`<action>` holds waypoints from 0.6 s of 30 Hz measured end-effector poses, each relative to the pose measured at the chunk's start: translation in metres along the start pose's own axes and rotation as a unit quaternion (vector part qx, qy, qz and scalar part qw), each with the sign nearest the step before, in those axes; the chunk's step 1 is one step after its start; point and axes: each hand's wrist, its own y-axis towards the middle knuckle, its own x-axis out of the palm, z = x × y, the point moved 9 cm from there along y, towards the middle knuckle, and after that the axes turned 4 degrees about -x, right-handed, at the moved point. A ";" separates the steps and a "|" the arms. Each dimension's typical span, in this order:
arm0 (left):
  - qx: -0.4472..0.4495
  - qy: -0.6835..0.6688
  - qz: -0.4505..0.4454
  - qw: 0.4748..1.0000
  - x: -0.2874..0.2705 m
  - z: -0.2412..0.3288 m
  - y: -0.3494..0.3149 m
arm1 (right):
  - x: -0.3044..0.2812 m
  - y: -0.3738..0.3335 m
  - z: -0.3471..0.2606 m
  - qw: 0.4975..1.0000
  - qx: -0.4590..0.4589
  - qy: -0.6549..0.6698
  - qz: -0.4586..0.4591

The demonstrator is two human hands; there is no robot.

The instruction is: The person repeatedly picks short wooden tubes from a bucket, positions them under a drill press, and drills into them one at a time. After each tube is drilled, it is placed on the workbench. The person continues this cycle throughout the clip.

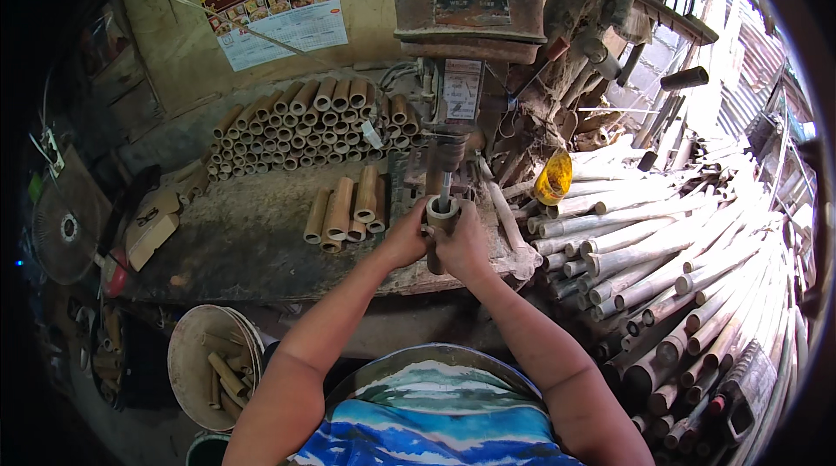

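Both of my hands grip a short bamboo tube (436, 262), its open end tipped up toward the drill press (470, 20). My left hand (407, 238) is closed on the tube's left side, my right hand (465, 245) on its right. From the press, a metal bit (446, 189) comes down into or right at the tube's mouth; how deep it reaches is hidden. Just left of my left hand, several loose bamboo tubes (340, 213) stand or lean together on the workbench (235, 244).
Behind these, many cut tubes (305, 120) are stacked against the wall. Long bamboo poles (644, 253) pile up at the right, near a yellow container (554, 178). A bucket (185, 361) with bamboo pieces stands below the bench at left; a fan (68, 227) is at far left.
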 end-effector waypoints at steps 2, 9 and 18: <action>0.001 -0.032 0.012 0.999 -0.001 -0.002 -0.002 | 0.004 0.000 0.004 1.000 0.006 0.000 -0.001; 0.012 0.017 0.053 0.998 -0.008 -0.004 -0.008 | 0.016 0.002 0.020 1.000 0.014 0.005 0.007; -0.009 0.136 0.067 0.988 -0.006 -0.013 -0.014 | 0.029 -0.005 0.035 1.000 0.015 0.012 0.000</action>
